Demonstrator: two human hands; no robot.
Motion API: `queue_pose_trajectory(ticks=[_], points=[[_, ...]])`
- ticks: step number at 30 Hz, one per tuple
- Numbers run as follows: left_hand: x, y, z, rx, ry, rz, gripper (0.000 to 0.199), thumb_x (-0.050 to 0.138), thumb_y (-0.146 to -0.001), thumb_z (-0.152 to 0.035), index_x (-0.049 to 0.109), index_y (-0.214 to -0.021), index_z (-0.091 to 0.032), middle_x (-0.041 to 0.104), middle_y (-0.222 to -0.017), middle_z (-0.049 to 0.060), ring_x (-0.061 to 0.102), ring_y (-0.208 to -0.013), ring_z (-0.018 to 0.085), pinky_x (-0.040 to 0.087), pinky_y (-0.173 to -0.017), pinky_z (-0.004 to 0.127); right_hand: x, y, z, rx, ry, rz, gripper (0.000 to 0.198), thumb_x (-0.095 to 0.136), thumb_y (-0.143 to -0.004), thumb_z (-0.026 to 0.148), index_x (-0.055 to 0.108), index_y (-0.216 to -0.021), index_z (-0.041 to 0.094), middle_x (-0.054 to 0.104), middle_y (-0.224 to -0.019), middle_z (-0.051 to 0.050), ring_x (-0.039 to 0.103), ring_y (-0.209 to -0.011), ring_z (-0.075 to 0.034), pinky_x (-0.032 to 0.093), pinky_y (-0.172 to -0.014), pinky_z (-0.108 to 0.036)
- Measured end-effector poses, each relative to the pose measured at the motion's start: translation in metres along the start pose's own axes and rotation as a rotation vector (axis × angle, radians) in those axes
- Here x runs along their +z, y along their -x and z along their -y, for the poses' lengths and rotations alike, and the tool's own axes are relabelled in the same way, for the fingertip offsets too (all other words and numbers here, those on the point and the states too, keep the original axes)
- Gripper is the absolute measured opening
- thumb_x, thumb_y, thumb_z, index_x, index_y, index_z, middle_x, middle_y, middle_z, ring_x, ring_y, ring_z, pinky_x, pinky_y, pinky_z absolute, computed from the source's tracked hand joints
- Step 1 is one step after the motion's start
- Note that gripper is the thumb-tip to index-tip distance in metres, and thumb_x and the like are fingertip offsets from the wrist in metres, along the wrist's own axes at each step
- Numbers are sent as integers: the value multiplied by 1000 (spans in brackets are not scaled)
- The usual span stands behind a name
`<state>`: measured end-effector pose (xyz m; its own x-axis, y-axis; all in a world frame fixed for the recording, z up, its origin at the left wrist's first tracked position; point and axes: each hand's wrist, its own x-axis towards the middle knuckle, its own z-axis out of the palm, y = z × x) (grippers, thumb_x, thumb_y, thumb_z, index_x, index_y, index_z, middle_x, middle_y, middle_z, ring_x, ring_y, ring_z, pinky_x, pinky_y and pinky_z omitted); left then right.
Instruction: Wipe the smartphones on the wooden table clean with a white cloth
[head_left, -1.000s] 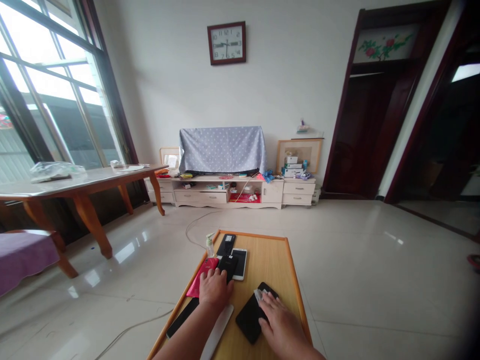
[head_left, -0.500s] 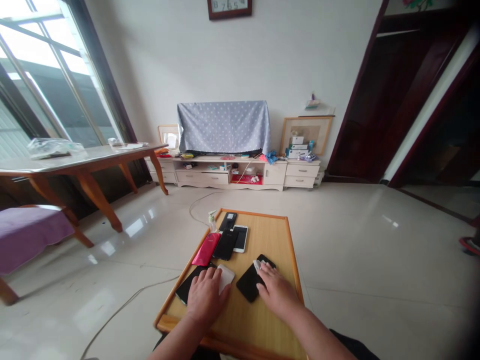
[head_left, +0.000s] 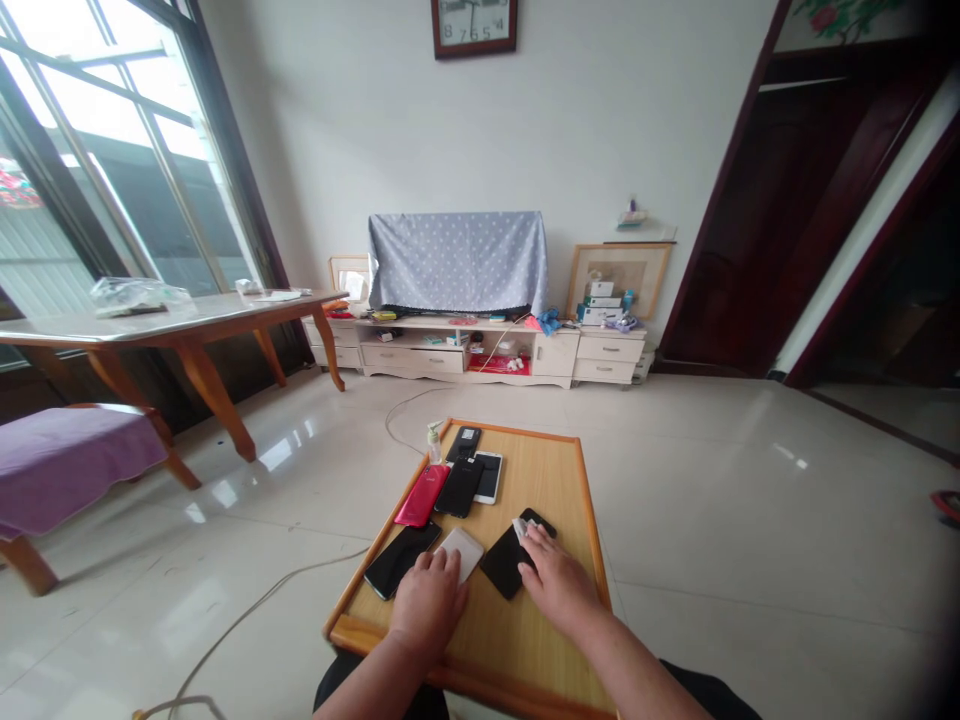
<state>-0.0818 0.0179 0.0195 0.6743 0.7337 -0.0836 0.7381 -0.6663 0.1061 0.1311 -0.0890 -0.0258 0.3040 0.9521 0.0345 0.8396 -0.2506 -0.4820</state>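
My left hand lies at the near edge of a whitish phone, its fingertips over that edge and not closed round it. Under my right hand is a black phone, lying flat on the small wooden table. A small white wipe is pinched beneath the right fingers, against the black phone. Left of the whitish phone lies a dark-screened phone. Farther back are a red phone, another black phone, a white phone with a dark screen and a dark phone.
A clear pump bottle stands at the table's far left corner. A pale cable runs over the tiled floor. To the left are a dining table and a cloth-covered chair. A low white cabinet stands by the wall.
My left hand has drawn back a little toward me, uncovering more of the whitish phone. The right hand stays over the black phone with the wipe. The view has tilted slightly up.
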Motion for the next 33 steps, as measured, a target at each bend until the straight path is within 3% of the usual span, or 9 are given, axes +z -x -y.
queue_pose_trajectory(ticks=[4, 9, 14, 18, 21, 27, 33], points=[[-11, -6, -2, 11, -8, 15, 47, 52, -86, -38, 55, -132, -25, 67, -115, 11, 56, -113, 30, 44, -93, 41, 0, 1, -1, 1, -5, 1, 55, 46, -93, 30, 49, -146, 17, 36, -159, -8, 28, -148, -22, 27, -119, -37], [-13, 1, 1, -20, 0, -44, 62, 58, -81, -49, 50, -138, -25, 60, -130, 11, 49, -123, 32, 40, -99, 43, -1, 0, -4, -17, -8, 4, 54, 47, -92, 29, 51, -145, 16, 39, -158, -10, 28, -148, -22, 28, -119, -37], [5, 11, 3, -81, 38, -79, 52, 55, -84, -48, 55, -132, -28, 59, -130, 9, 49, -120, 31, 38, -96, 43, -5, 1, -6, -12, 6, -6, 53, 46, -92, 28, 53, -143, 18, 42, -156, -7, 32, -147, -21, 28, -119, -37], [15, 11, 5, -173, 71, -85, 67, 59, -81, -51, 46, -142, -28, 54, -137, 11, 47, -124, 32, 38, -97, 41, -8, 1, -9, 12, -13, -3, 53, 47, -91, 28, 54, -142, 21, 43, -156, -6, 32, -146, -21, 29, -118, -38], [14, 7, 5, -209, 73, -71, 69, 61, -78, -50, 47, -140, -24, 56, -134, 12, 49, -121, 32, 39, -98, 42, -8, 1, -12, 16, -7, -9, 52, 46, -91, 28, 54, -143, 21, 43, -156, -5, 32, -146, -21, 31, -117, -38], [2, -2, 1, -149, 59, -20, 78, 64, -74, -42, 40, -144, -18, 61, -126, 14, 52, -118, 31, 40, -98, 39, -7, 3, -13, 21, -19, -7, 56, 47, -91, 27, 48, -147, 22, 40, -157, -5, 29, -148, -20, 33, -116, -37], [4, -7, 1, -254, 130, -87, 79, 70, -66, -41, 42, -138, -21, 55, -125, 12, 50, -118, 32, 38, -97, 40, -9, 6, -13, 12, -15, -6, 53, 47, -92, 28, 52, -144, 19, 40, -157, -7, 30, -147, -19, 30, -118, -35]])
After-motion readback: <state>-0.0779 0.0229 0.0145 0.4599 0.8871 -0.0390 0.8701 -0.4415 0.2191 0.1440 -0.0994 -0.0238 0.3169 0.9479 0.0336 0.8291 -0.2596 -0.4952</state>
